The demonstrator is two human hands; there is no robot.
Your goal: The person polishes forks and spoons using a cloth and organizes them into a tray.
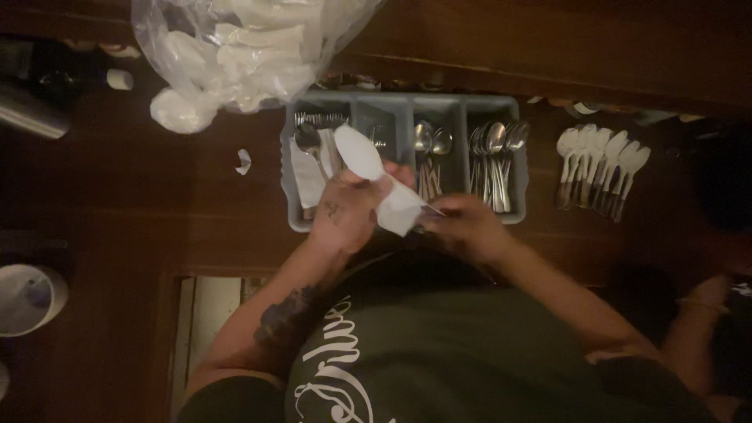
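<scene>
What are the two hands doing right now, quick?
Left hand: closed on a spoon wrapped in a white paper sleeve.
Right hand: closed, pinching the lower end of that white wrapper by the spoon's handle.

clear plastic bag (235, 55) — top left, white contents.

A: Spoon (359, 153) status?
B: Bowl end sheathed in a white paper sleeve (395, 207), tilted up-left, over the front-left part of the grey cutlery tray (291, 205).
A: Sleeve?
B: Loose lower end flares open near the tray's front wall.
</scene>
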